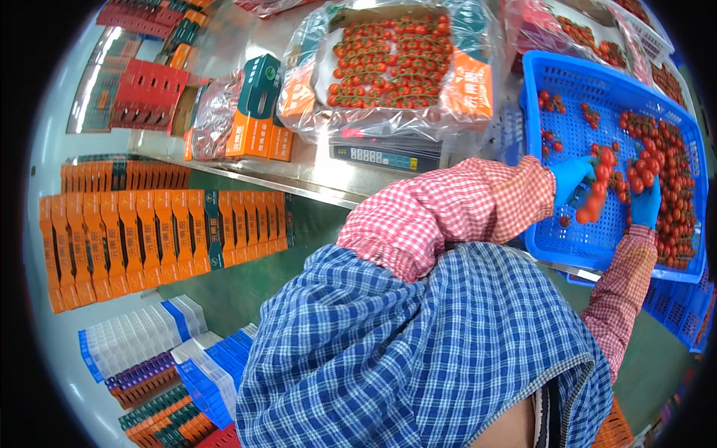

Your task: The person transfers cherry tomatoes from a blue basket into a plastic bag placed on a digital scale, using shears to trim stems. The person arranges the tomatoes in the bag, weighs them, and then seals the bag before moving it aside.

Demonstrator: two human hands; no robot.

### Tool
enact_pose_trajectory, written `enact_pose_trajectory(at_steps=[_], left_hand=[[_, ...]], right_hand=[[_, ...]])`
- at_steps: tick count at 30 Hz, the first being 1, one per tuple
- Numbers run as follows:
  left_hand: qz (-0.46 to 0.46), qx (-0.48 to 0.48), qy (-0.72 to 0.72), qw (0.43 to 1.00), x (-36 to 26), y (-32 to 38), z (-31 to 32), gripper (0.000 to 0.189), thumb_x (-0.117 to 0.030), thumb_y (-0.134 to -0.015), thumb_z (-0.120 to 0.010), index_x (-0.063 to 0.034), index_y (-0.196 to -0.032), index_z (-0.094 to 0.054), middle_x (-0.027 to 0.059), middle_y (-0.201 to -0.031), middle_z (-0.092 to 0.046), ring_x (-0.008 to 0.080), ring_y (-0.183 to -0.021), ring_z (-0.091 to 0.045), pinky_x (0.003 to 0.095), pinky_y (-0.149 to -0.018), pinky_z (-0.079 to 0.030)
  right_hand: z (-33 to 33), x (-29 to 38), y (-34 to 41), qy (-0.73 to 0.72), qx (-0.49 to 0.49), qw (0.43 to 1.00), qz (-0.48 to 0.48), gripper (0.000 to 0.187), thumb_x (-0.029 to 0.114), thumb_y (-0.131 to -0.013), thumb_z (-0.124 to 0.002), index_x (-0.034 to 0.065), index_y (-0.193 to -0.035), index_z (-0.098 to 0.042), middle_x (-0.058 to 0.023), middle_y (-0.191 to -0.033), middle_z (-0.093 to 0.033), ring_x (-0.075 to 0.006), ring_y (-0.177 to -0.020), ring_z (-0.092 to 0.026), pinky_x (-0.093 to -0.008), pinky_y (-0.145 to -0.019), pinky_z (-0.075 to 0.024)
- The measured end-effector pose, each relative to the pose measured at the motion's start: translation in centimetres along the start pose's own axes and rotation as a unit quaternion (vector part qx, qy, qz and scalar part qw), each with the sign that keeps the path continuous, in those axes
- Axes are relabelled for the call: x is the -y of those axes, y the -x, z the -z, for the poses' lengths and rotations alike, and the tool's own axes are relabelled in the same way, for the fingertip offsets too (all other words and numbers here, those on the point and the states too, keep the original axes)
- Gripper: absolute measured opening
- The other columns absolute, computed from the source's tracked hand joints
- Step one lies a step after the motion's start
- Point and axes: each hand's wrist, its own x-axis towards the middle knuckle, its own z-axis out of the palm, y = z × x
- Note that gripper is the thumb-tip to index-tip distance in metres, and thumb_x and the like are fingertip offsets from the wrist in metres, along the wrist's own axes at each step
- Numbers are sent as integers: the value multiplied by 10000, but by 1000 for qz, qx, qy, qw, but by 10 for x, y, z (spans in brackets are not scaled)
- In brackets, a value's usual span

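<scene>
My left hand (572, 178), in a blue glove, holds a truss of red cherry tomatoes (599, 182) that hangs over the blue plastic crate (610, 260). To its right my right hand (646, 206), gloved alike, is closed on another tomato truss (644, 168). Rows of tomato trusses (675, 218) fill the crate's right side, and a few small trusses (552, 102) lie at its left. Left of the crate, a carton lined with clear plastic film (470, 84) holds neat rows of cherry tomatoes (392, 61) and rests on a digital scale (386, 157).
An orange and green carton (257, 112) stands on the steel table (313, 182) beside the scale. Folded orange cartons (162, 235) are lined up at the left. More tomato cartons (594, 42) sit behind the crate, and blue crates (678, 313) stand below it at the right.
</scene>
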Motion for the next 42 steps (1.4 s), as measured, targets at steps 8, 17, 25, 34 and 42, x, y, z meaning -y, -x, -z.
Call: enact_pose_trajectory(at_steps=[8, 17, 25, 34, 42], left_hand=[[-145, 67, 34, 987, -140, 157, 29, 374, -175, -745, -506, -53, -1097, -479, 102, -946, -541, 241, -841, -547, 433, -735, -497], [-154, -437, -832, 304, -285, 230, 168, 708, -125, -782, -551, -162, -1397, -201, 204, -1002, -574, 282, -800, -604, 429, -722, -467], [138, -458, -876, 70, -297, 188, 237, 448, -160, -836, -496, -139, -1277, -414, 185, -1195, -476, 315, -844, -572, 522, -523, -422], [-228, -270, -897, 264, -270, 160, 134, 375, -324, -824, -522, -58, -1086, -487, 155, -910, -616, 311, -859, -595, 456, -737, -453], [-165, -101, -898, 396, -210, 132, 93, 385, -241, -819, -463, -56, -1150, -528, 153, -1213, -494, 302, -1127, -462, 500, -947, -326]], right_hand=[[-176, 33, 51, -27, 265, 963, -42, 468, 207, -895, -474, 52, -1319, -354, -13, -1069, -509, -60, -744, -492, -199, -580, -421], [-332, -9, 9, 61, 353, 933, 31, 471, 72, -853, -446, 82, -1320, -391, -4, -1011, -527, -62, -753, -470, -221, -588, -419], [-362, -32, -9, 338, 195, 897, 210, 508, 17, -822, -403, 158, -1310, -407, -90, -982, -574, -186, -784, -568, -316, -650, -489], [-263, 16, -15, -104, 89, 986, 100, 341, 15, -888, -383, 63, -1214, -468, 1, -904, -522, -115, -706, -501, -284, -559, -431], [-96, 80, 21, -47, -46, 970, 235, 358, 178, -919, -416, 21, -1241, -433, -135, -1181, -519, -290, -1050, -535, -412, -874, -470]])
